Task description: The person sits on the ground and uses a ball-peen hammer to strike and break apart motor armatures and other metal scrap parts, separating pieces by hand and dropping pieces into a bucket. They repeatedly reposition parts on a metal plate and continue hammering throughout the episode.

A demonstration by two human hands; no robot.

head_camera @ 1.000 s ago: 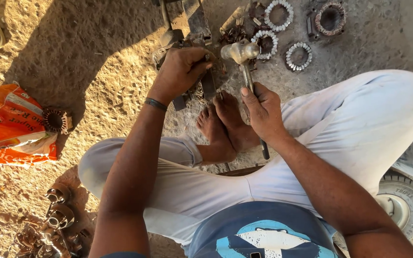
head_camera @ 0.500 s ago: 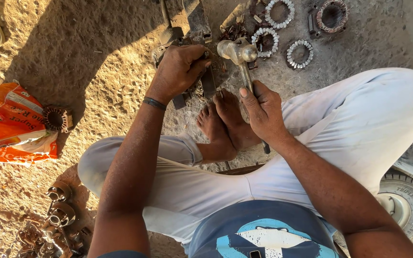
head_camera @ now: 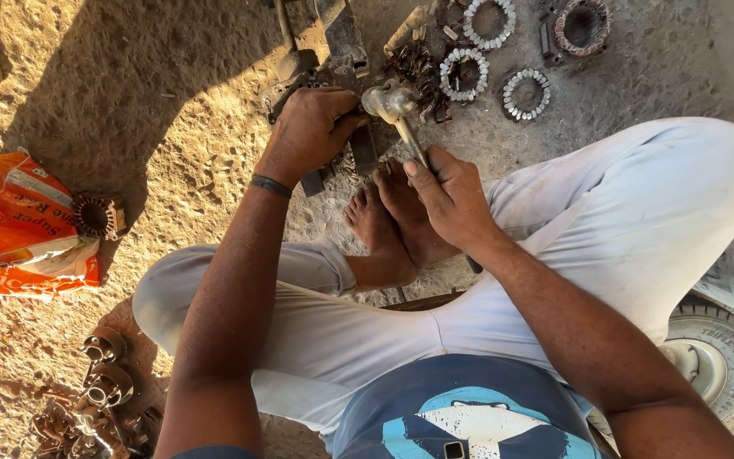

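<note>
Hammer is sitting in the right hand, whose fingers are wrapping tightly round the metal handle; the head is hovering just above a dark metal workpiece on the ground, close to the left hand. Whether the head is touching the workpiece cannot be told.

Person is sitting cross-legged on the sandy ground in pale trousers, with both bare feet pressing together in front of the body, just below the workpiece.

Orange plastic bag is lying at far left, well apart from the hands, with a small toothed metal part resting against its upper edge.

Small rubber wheel is showing at lower right, partly hidden behind the right leg.

Left hand is closing down over the near end of the workpiece, fingers curling and gripping it; a dark band is circling the wrist.

Ring-shaped metal parts are lying in a loose group beyond the hammer head, near a round wound component at the top edge.

Rusty small fittings are lying in a heap at lower left.
</note>
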